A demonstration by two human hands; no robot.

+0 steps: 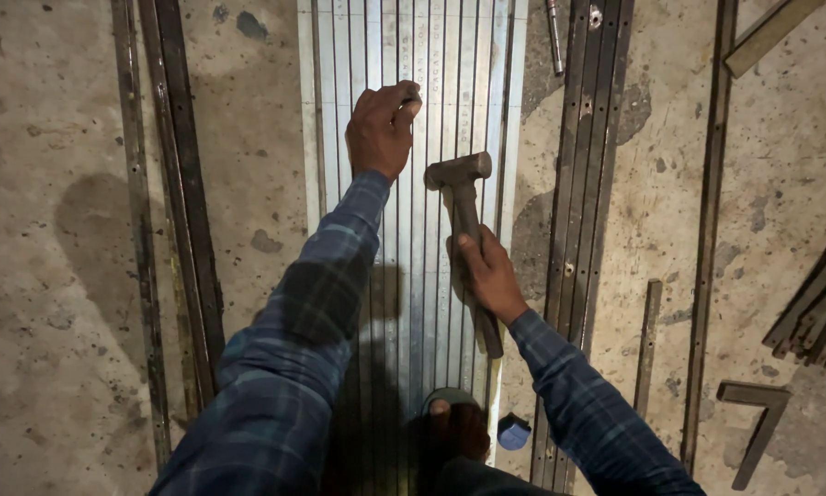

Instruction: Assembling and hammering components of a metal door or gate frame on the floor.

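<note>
A long ribbed aluminium profile lies on the concrete floor, running away from me. My left hand is closed around a small metal tool held upright against the profile; most of that tool is hidden in the fist. My right hand grips the wooden handle of a hammer, whose steel head hovers just right of the left hand, over the profile. A bare foot rests on the near end of the profile.
Dark steel strips lie to the left, and more channels and a thin bar to the right. A bundle of rods, an angle piece and a small blue object sit nearby.
</note>
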